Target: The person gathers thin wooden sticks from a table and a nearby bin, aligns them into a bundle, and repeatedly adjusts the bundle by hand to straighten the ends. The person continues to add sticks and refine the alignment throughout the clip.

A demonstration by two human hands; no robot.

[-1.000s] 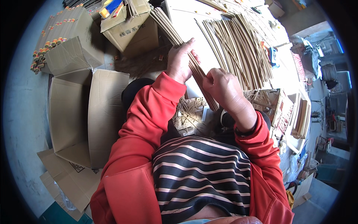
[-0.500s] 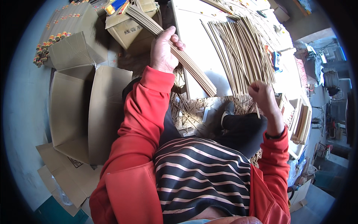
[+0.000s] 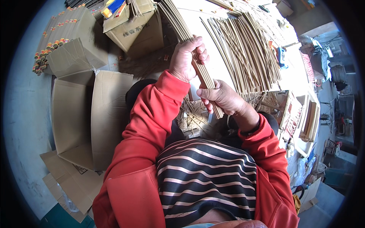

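Both hands are closed round one bundle of thin tan sticks (image 3: 190, 45), which slants up and away from the person's lap toward the top of the head view. Higher up, the left hand (image 3: 186, 57) wraps the bundle with fingers curled over its far side; lower down, the right hand (image 3: 220, 97) clasps the near end, thumb pressed along the sticks, the bundle's tip poking out just below that fist. Two red sleeves run back from the hands to a striped black-and-white top. Beyond the bundle, a white table (image 3: 224, 22) carries a loose fan of the same sticks (image 3: 243, 49), far too many to count, spread well apart from the held ones. To the person's left I count three cardboard boxes: one large open box (image 3: 87, 117) lying flat-sided on the floor, one smaller folded box (image 3: 72, 57) behind it, and one printed carton (image 3: 137, 28) near the bundle's upper end. A row of stick packs with coloured ends (image 3: 49, 45) lies beside the folded box.
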